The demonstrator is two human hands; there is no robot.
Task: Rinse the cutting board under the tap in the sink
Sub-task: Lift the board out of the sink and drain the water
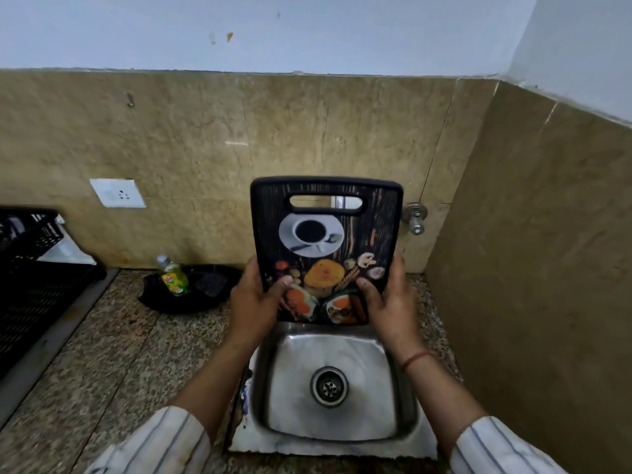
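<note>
We see two bare forearms with sleeves pushed up near the elbows. Both sleeves are white or cream cloth with thin grey-blue stripes. A red thread bracelet circles the wrist of the right hand; the left hand wears nothing.

Your cutting board looks like plastic, its printed face fairly glossy. The sink you face is brushed, dull-shining steel. The countertop is speckled polished stone.

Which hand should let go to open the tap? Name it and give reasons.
Right, probably. The wall valve sits just right of the cutting board, nearest the right hand. The left hand already has a grip on the opposite edge and could likely keep it above the sink.
</note>
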